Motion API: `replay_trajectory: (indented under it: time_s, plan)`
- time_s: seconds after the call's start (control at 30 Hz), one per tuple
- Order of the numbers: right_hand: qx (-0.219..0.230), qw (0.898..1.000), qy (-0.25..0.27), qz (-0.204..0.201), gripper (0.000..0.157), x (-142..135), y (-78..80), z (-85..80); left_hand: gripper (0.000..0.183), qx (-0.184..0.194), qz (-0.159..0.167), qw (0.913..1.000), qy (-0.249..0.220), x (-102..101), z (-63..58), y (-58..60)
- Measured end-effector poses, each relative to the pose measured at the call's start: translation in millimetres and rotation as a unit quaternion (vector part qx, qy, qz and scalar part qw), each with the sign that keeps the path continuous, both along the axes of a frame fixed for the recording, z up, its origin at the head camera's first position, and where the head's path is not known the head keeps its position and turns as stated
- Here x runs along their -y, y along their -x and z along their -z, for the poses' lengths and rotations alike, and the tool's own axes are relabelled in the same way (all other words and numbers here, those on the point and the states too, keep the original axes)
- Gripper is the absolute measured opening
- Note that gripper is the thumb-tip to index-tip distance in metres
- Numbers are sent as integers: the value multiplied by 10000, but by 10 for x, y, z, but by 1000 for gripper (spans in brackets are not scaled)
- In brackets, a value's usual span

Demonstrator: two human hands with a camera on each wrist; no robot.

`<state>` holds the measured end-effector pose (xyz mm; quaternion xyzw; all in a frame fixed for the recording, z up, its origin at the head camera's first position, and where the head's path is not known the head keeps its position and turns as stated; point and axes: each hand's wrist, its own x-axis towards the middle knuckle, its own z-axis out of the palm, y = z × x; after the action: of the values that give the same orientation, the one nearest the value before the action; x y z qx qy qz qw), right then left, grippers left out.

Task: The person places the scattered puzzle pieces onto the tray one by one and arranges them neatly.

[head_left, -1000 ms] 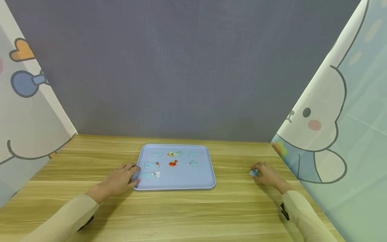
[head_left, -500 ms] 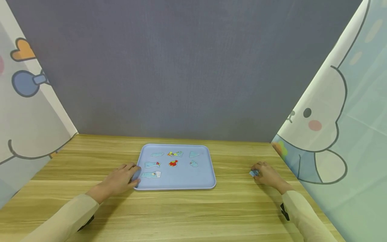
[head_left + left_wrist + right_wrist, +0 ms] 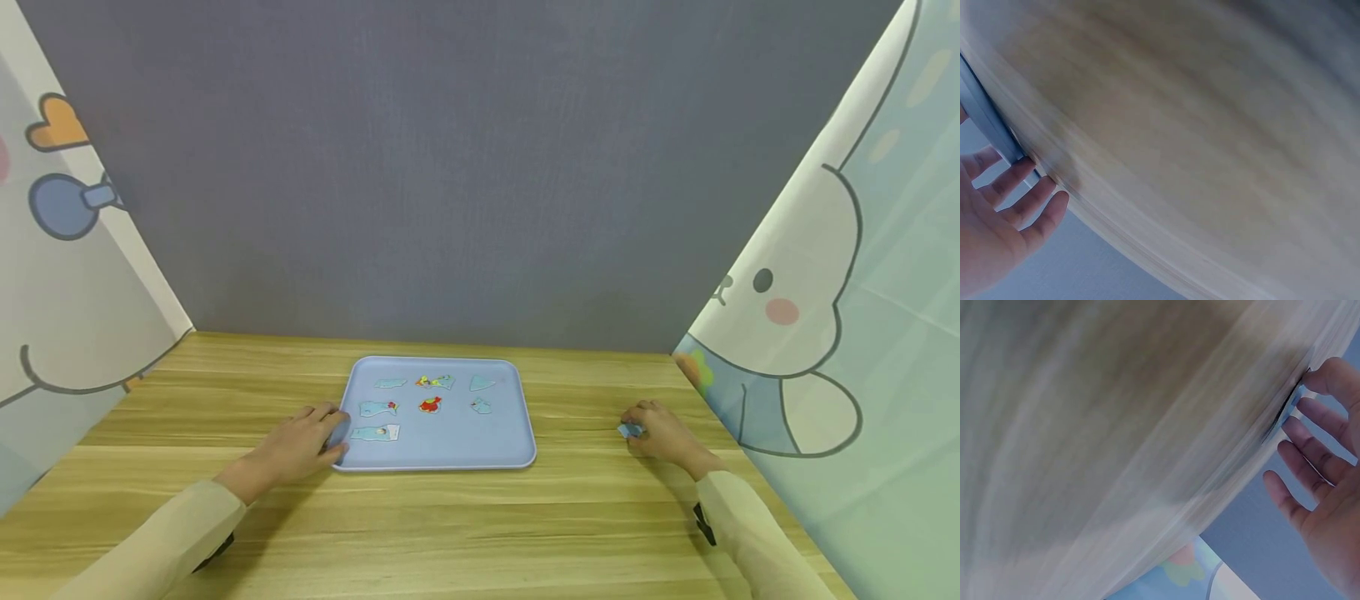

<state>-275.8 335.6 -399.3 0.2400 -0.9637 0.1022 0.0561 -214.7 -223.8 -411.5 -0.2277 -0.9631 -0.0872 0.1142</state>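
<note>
A shallow light-blue tray (image 3: 450, 446) lies on the wooden table, with several flat, irregular picture pieces on it. Most are pale blue; one shows a red figure (image 3: 430, 405), and another carries yellow and orange shapes (image 3: 435, 382). My left hand (image 3: 300, 442) touches the tray's left rim with fingers spread and relaxed; in the left wrist view the tray edge (image 3: 988, 115) runs past the fingertips. Off to the right of the tray, my right hand (image 3: 662, 432) pinches a small light-blue picture piece (image 3: 628, 430) close over the tabletop. The fingers partly cover that piece (image 3: 1291, 405).
The wooden tabletop (image 3: 450, 533) ends at a dark grey upright panel (image 3: 435, 183) behind the tray. Cartoon-printed sheets stand at the left (image 3: 67, 275) and right (image 3: 885, 333), the right one near my right hand.
My right hand and the piece at its fingertips have shifted very slightly left. The left hand and the tray hold their places.
</note>
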Motion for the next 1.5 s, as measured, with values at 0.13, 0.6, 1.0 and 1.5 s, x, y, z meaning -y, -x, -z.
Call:
replay_trajectory:
  time_s: [0.13,0.6,1.0,1.5]
  plan:
    - [-5,9999,-25,108,29,10,6,2,43,-11,-15,10000,24,10,23,11]
    - [-505,9981,-335,71,19,81,44,0,44,55,-37,10000,55,7,21,19]
    - [-563,9978,-284,-179,19,284,51,-45,45,81,-53,9999,83,-3,4,10]
    - [-712,9950,-314,-624,22,658,57,-83,45,38,-33,9999,95,2,36,22]
